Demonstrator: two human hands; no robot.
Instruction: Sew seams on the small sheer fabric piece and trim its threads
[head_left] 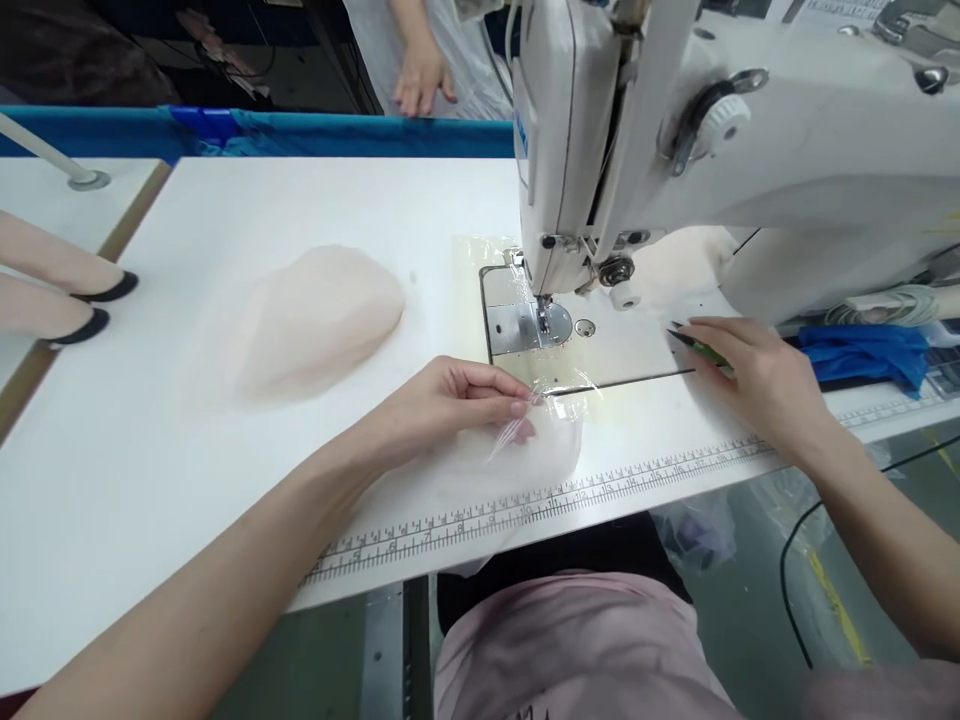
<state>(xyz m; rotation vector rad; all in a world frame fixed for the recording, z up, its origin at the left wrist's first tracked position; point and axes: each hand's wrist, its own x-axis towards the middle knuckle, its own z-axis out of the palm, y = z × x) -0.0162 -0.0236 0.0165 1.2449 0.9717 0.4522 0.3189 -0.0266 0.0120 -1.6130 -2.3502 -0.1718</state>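
- Nearest the camera, at bottom centre: pink cloth (570, 640) over the lap, cut off by the lower edge.
- Above it, filling the left and middle of the frame: white table (187, 480), with a printed ruler strip (600, 490) along its near edge, running up toward the right.
- Upper right: white sewing machine (750, 130), needle down over a metal plate (525, 325) near the centre.
- Left of centre on the table: pale peach fabric pile (315, 320), well apart from both hands.
- Lower centre, just below the plate: sheer fabric piece (510, 460), flat on the table and reaching over the ruler strip.
- Left hand (450, 400), entering from the lower left: resting on the sheer fabric piece, fingers curled, thumb and fingertips pinched on a clear strip (517, 425) at the piece's upper edge.
- Right hand (750, 375), entering from the lower right: lying on the machine bed right of the plate, fingers closed loosely round green snips (701, 347), dark tip pointing left toward the needle.
- Right edge, under the machine arm: blue cloth (862, 355).
- Far left edge: two pale mannequin feet (67, 290) in black shoes, on a second white tabletop.
- Top centre, beyond the blue table edge: another person's hand (420, 80), fingers hanging down.
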